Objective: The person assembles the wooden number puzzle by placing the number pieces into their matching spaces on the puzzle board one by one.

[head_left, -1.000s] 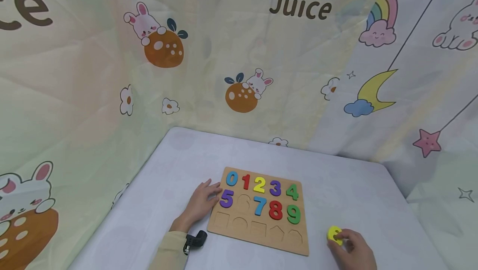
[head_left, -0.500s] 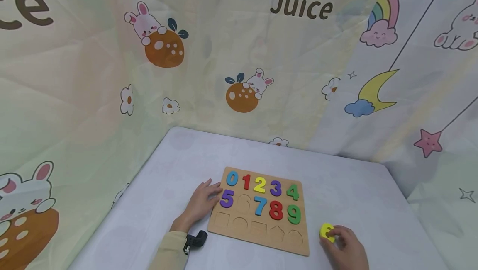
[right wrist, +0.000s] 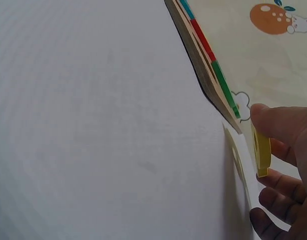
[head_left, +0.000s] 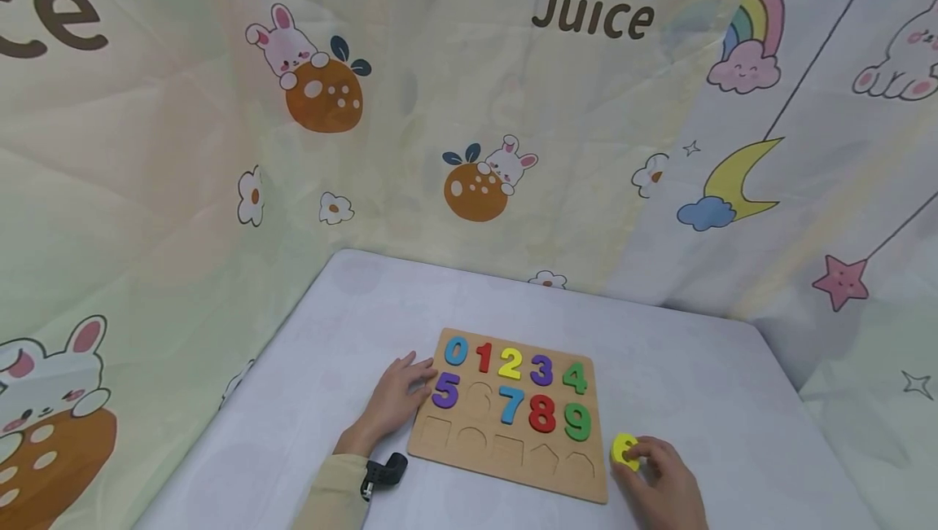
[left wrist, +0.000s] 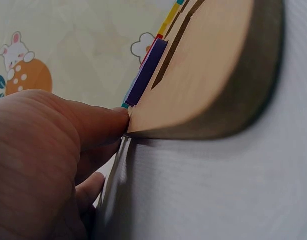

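My right hand (head_left: 663, 485) pinches a rounded yellow number piece (head_left: 624, 451), beside the right edge of the wooden number board (head_left: 506, 469). In the right wrist view the number piece (right wrist: 262, 150) sits between thumb and fingers, a little off the tabletop. My left hand (head_left: 396, 392) touches the board's left edge with its fingers extended. Up close, the left thumb (left wrist: 106, 122) lies against the board's edge (left wrist: 193, 100), near the purple 5 (left wrist: 147, 75). Coloured numbers fill two rows, with a bare recess (head_left: 479, 398) between the 5 and the blue 7 (head_left: 511, 405).
Along the board's front row run several bare recesses of simple shapes (head_left: 544, 458). A white-covered table (head_left: 352, 302) bears the board, and printed fabric (head_left: 396, 107) hangs behind and at both sides. A black strap device (head_left: 384, 471) is on my left wrist.
My right hand has moved left with the yellow number piece, closer to the board's right edge. The left hand and the board have stayed in place.
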`<state>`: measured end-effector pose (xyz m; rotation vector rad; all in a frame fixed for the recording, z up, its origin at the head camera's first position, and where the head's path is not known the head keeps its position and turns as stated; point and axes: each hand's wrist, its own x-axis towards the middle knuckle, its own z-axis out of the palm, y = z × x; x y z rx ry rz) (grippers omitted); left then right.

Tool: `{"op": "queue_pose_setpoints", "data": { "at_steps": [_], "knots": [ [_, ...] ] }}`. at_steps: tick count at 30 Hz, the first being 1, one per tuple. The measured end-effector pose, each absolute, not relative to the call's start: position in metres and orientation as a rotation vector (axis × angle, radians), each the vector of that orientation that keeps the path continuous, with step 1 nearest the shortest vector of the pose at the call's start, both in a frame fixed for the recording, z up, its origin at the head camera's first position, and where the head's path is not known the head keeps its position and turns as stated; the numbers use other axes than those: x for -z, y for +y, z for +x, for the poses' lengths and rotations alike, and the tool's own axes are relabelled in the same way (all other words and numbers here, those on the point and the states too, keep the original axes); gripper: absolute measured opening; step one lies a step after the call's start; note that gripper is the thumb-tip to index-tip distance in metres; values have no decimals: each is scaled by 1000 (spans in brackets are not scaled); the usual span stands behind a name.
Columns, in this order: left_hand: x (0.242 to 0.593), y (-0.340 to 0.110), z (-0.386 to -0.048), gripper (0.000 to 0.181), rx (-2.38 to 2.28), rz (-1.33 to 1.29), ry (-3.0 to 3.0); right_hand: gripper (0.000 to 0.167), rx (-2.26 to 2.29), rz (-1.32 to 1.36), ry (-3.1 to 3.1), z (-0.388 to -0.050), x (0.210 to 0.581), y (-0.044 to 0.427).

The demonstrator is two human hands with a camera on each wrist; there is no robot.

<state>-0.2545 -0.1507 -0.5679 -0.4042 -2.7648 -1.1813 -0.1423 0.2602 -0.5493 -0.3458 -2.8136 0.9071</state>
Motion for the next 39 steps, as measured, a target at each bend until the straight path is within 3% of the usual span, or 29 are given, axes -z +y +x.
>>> {"op": "queue_pose_setpoints", "data": {
  "at_steps": [39],
  "knots": [
    [567,-150,-254,29,1172,-400,-2767,24,-1010,-208,-2859,-151,540,225]
  ]
}}
